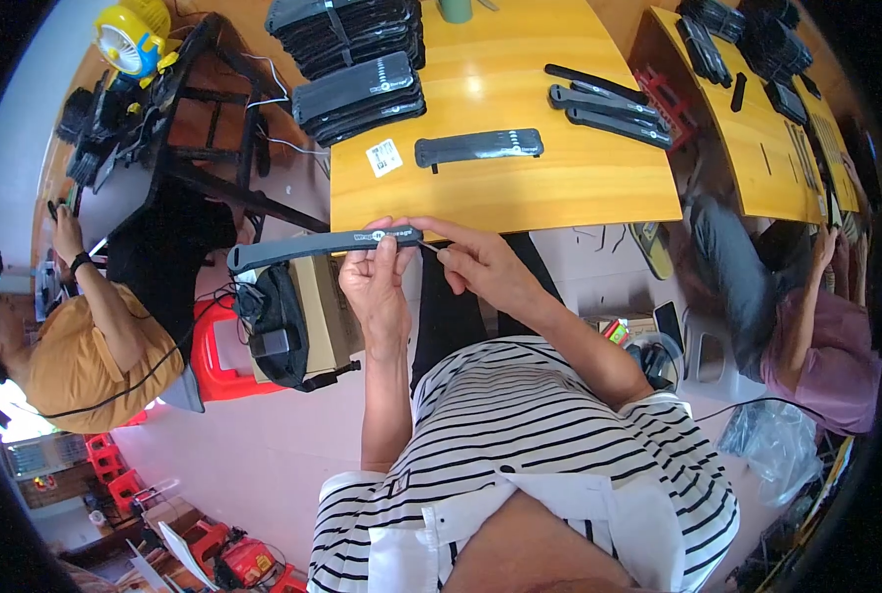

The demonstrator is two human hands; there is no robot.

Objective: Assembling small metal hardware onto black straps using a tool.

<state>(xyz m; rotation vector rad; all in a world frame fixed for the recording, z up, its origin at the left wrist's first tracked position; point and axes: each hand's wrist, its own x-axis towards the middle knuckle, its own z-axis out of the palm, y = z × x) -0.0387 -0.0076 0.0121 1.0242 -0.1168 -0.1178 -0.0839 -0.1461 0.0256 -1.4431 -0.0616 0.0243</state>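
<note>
My left hand [377,292] is closed on a long black strap [302,245] with white print, held level just off the table's near edge. The strap's long part sticks out to the left and its rounded end droops slightly. At the strap's right end, my right hand [485,267] is closed in a pinch on a thin, pointed tool [429,246], whose kind I cannot make out. Its tip meets or nearly meets the strap. Beyond my hands, a flat black strap [478,147] with white print lies on the yellow table [520,198].
A white printed label sheet [383,158] lies at the table's left. Behind it stand stacked black straps [357,97] and a taller bundle [347,35]. Several loose straps [614,111] lie at right. A person in orange [100,356] sits left; another in purple [826,351] sits right.
</note>
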